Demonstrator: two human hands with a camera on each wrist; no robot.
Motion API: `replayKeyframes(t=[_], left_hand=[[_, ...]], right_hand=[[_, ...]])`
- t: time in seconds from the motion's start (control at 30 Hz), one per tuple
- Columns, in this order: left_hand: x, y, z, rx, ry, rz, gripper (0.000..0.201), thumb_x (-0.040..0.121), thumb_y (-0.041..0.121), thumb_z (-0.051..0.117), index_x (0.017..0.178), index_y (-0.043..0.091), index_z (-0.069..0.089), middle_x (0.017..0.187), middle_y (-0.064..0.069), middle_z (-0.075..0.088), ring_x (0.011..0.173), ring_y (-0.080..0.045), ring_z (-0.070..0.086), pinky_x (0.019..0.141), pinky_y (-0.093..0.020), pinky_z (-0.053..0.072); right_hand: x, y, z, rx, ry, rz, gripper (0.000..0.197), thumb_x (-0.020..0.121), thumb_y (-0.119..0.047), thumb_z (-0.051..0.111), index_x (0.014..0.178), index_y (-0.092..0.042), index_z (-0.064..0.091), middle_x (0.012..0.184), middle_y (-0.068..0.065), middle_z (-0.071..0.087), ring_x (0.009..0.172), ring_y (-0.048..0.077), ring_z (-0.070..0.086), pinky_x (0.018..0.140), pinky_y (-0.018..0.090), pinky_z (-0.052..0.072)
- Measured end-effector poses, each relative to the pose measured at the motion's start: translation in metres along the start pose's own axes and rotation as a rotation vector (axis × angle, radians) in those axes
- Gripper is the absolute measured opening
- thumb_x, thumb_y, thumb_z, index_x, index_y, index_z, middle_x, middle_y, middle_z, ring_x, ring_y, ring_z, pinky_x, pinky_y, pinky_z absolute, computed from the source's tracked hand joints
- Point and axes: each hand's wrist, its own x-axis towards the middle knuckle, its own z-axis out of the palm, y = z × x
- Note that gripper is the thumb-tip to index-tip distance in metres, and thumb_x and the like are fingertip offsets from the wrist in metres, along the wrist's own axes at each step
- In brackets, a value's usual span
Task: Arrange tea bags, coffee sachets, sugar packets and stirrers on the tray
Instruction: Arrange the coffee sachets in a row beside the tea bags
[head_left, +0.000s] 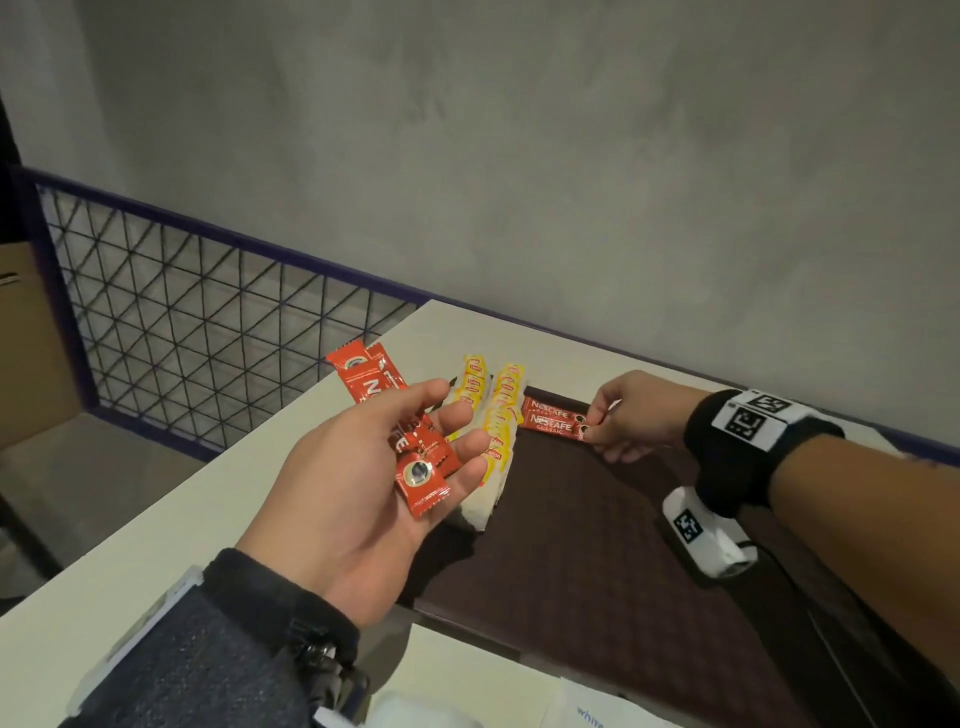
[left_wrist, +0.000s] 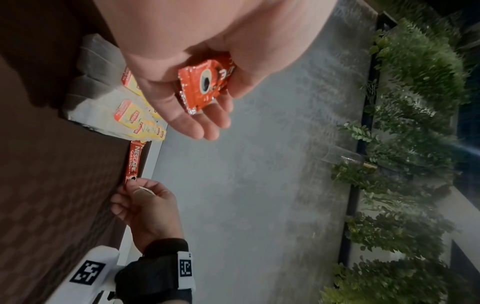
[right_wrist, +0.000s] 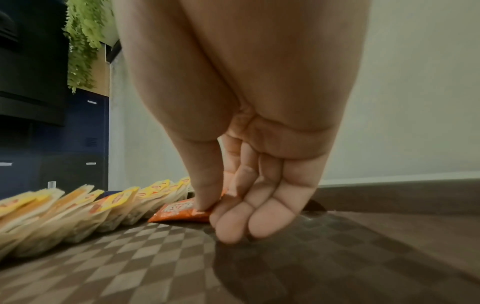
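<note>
My left hand (head_left: 415, 457) hovers palm-up over the tray's left edge, its fingers curled round a bundle of red coffee sachets (head_left: 410, 447) (left_wrist: 205, 82). Two rows of yellow-tagged tea bags (head_left: 498, 421) (right_wrist: 78, 209) lie overlapped along the left side of the dark checkered tray (head_left: 597, 545). At the tray's far edge lie two red coffee sachets (head_left: 553, 421) side by side. My right hand (head_left: 605, 423) (right_wrist: 207, 207) pinches the right end of the nearer coffee sachet (right_wrist: 179, 211) between thumb and fingers, its fingertips down on the tray.
The tray sits on a white table (head_left: 182, 519) against a grey wall. A purple wire-mesh railing (head_left: 182, 312) runs along the left. White paper and a packet (head_left: 519, 696) lie at the table's near edge. A black cable (head_left: 810, 623) crosses the tray's right side.
</note>
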Motion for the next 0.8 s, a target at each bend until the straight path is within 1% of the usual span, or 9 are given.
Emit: replayKeyframes(t=[0.1,0.2,0.33,0.4,0.47,0.57,0.67,0.73,0.8], left_hand=[[0.000,0.000,0.000,0.002,-0.006,-0.003,0.016,0.095,0.020,0.064,0.102,0.009,0.074,0.080,-0.009,0.077,0.065,-0.022,0.075,0.051,-0.030,0.060],[-0.001,-0.001,0.000,0.002,-0.026,0.003,0.015,0.096,0.020,0.064,0.099,0.009,0.073,0.080,-0.009,0.076,0.065,-0.022,0.074,0.055,-0.030,0.061],[-0.002,-0.001,0.001,0.070,-0.135,0.035,0.018,0.094,0.021,0.061,0.084,0.008,0.068,0.069,-0.005,0.072,0.062,-0.016,0.071,0.060,-0.029,0.061],[-0.003,-0.001,0.002,0.064,-0.148,0.032,0.020,0.095,0.021,0.059,0.081,0.008,0.066,0.065,-0.004,0.071,0.060,-0.015,0.070,0.059,-0.028,0.061],[-0.004,-0.002,0.002,0.064,-0.151,0.036,0.021,0.096,0.021,0.058,0.082,0.008,0.065,0.065,-0.004,0.071,0.059,-0.014,0.070,0.059,-0.028,0.061],[-0.005,-0.002,0.002,0.078,-0.128,0.043,0.019,0.097,0.021,0.058,0.086,0.008,0.067,0.067,-0.004,0.072,0.060,-0.015,0.071,0.059,-0.029,0.062],[-0.004,-0.001,0.003,0.011,-0.033,0.012,0.015,0.096,0.019,0.063,0.097,0.007,0.072,0.076,-0.009,0.074,0.062,-0.021,0.073,0.053,-0.030,0.062],[-0.003,0.000,0.004,-0.002,-0.009,-0.002,0.016,0.097,0.019,0.063,0.100,0.007,0.073,0.078,-0.010,0.075,0.062,-0.022,0.074,0.051,-0.030,0.061],[-0.003,0.000,0.003,-0.005,-0.006,-0.003,0.016,0.097,0.019,0.063,0.101,0.007,0.073,0.078,-0.010,0.075,0.062,-0.022,0.074,0.051,-0.030,0.061]], right_hand=[[0.006,-0.002,0.004,-0.003,0.001,0.001,0.023,0.092,-0.008,0.073,0.111,-0.003,0.061,0.080,0.011,0.071,0.064,0.017,0.069,0.059,0.026,0.057],[0.009,-0.002,0.006,-0.030,0.006,-0.010,0.022,0.092,-0.010,0.074,0.108,-0.006,0.059,0.079,0.010,0.070,0.063,0.017,0.068,0.060,0.027,0.058],[0.008,-0.003,0.006,-0.055,0.012,-0.006,0.020,0.093,-0.016,0.074,0.103,-0.008,0.059,0.079,0.010,0.069,0.060,0.016,0.066,0.062,0.029,0.058],[0.007,-0.005,0.005,-0.086,0.026,-0.011,0.020,0.093,-0.021,0.074,0.101,-0.008,0.061,0.083,0.010,0.070,0.061,0.016,0.067,0.065,0.031,0.060],[0.006,-0.006,0.004,-0.122,0.057,-0.043,0.023,0.092,-0.025,0.075,0.101,-0.009,0.061,0.084,0.008,0.070,0.063,0.016,0.065,0.065,0.031,0.059],[0.007,-0.009,0.006,-0.195,0.100,-0.086,0.025,0.089,-0.030,0.077,0.102,-0.013,0.064,0.084,0.004,0.070,0.064,0.014,0.061,0.056,0.027,0.054],[0.009,-0.011,0.008,-0.265,0.148,-0.101,0.022,0.085,-0.029,0.080,0.096,-0.015,0.067,0.087,0.005,0.070,0.070,0.015,0.059,0.049,0.024,0.047],[0.011,-0.012,0.010,-0.300,0.166,-0.100,0.019,0.085,-0.028,0.080,0.093,-0.015,0.068,0.087,0.004,0.069,0.075,0.017,0.060,0.049,0.024,0.046],[0.012,-0.013,0.012,-0.315,0.180,-0.109,0.019,0.086,-0.029,0.080,0.092,-0.016,0.069,0.087,0.003,0.069,0.076,0.017,0.062,0.051,0.025,0.048]])
